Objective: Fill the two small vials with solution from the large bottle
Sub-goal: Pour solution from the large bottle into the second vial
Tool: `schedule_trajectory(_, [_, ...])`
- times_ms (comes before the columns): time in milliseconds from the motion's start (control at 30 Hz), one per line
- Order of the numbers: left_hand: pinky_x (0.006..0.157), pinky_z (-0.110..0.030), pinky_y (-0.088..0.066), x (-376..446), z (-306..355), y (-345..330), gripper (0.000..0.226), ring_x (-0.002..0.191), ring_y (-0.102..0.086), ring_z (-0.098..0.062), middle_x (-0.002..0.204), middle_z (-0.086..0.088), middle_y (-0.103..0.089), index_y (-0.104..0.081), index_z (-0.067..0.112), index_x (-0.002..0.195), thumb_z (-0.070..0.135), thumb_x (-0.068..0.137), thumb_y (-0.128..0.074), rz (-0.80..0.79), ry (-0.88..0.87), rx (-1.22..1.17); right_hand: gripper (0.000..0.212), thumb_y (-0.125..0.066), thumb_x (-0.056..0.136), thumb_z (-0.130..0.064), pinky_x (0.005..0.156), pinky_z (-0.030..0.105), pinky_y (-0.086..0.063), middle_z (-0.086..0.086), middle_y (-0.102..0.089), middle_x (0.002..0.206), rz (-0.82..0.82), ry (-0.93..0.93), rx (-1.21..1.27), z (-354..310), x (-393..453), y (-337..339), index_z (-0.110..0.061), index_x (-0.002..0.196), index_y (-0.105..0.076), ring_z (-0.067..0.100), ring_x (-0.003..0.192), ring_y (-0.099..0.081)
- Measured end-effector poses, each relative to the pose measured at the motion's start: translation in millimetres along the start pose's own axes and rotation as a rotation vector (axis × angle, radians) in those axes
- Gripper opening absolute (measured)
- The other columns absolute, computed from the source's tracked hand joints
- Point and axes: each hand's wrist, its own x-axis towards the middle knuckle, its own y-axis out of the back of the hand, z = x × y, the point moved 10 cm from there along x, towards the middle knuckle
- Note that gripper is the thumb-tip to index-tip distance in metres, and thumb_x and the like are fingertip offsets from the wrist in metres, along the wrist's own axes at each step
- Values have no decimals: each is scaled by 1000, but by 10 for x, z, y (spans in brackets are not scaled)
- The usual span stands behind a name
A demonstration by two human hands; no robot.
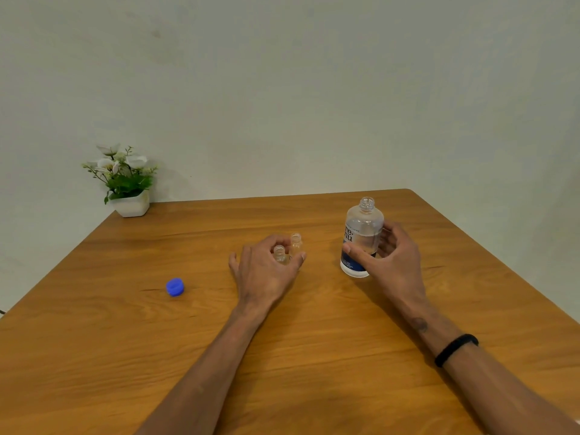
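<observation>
you are looking down at a wooden table [314,356] with both of your bare arms reaching forward. your right hand [392,255] is curling its fingers and thumb around the large bottle [361,237], which is standing upright at the right of the table, its long axis vertical and its uncapped mouth pointing straight up. clear solution is filling roughly its lower half.

your left hand [266,268] is wrapping loosely around the two small vials [287,251], which are standing upright near the middle of the table, side by side and seemingly touching. both open mouths are pointing up above your fingers. whether they are holding any liquid is too hard to tell.

the vials are lying to the left of the bottle, near it but apart, so the pour will probably mean lifting the bottle, carrying it left and tipping its mouth leftward and down over a vial opening. the narrow mouths will likely make spilling a risk.

a blue cap [175,287] is lying further left on the table, and a small potted plant [125,183] is sitting at the far left corner.
</observation>
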Motion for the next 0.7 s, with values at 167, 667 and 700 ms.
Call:
schedule_trajectory(167, [107, -51, -39, -83, 305, 332, 44, 107, -58, -4, 103, 25, -69, -70, 36, 115, 64, 81, -71, 145, -167, -137, 86, -96, 71, -36, 81, -1, -49, -14, -61, 127, 5, 0, 3, -1, -4, 9, -21, 145, -54, -11, 108, -59])
schedule_trajectory(667, [64, -14, -56, -646, 573, 1, 35, 91, -69, 0, 94, 18, -72, -69, 36, 118, 37, 86, -82, -105, -170, -449, 78, -95, 75, -31, 94, 14, -49, -13, -61, 129, 23, 205, -245, -221, -37, 133, -22, 141, -55, 8, 119, -60])
schedule_trajectory(700, [66, -13, -56, -621, 542, 18, 36, 92, -70, 1, 95, 16, -73, -70, 34, 120, 36, 87, -82, -91, -156, -460, 78, -95, 75, -30, 93, 12, -47, -13, -60, 129, 20, 221, -271, -227, -35, 133, -22, 141, -55, 7, 118, -59])
